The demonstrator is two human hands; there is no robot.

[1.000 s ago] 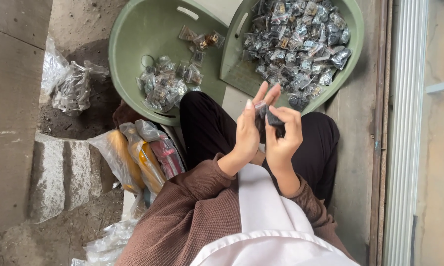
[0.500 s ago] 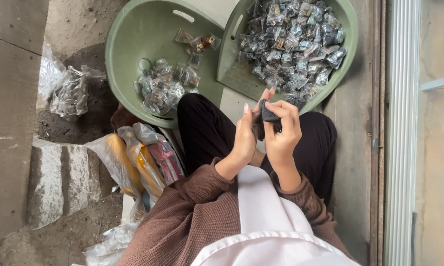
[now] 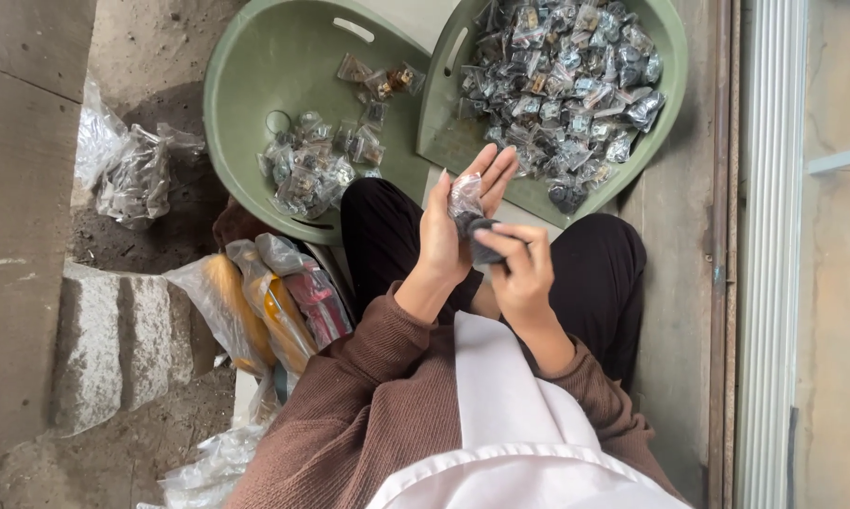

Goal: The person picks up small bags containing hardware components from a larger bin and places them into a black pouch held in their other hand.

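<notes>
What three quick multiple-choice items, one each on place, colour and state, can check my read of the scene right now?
1. Which tub holds the fuller heap of small packets?
A. the right tub
B. the left tub
C. both equally full

2. What colour are the tubs?
A. blue
B. green
C. white

3. How is the left hand?
A. in a fist
B. flat on the floor
C. open-fingered, with a clear bag against it

Key:
1 A: the right tub is heaped, the left tub sparse.
2 B: both walls are green.
3 C: the left hand fingers are spread behind the clear bag; the right hand pinches a dark item.
</notes>
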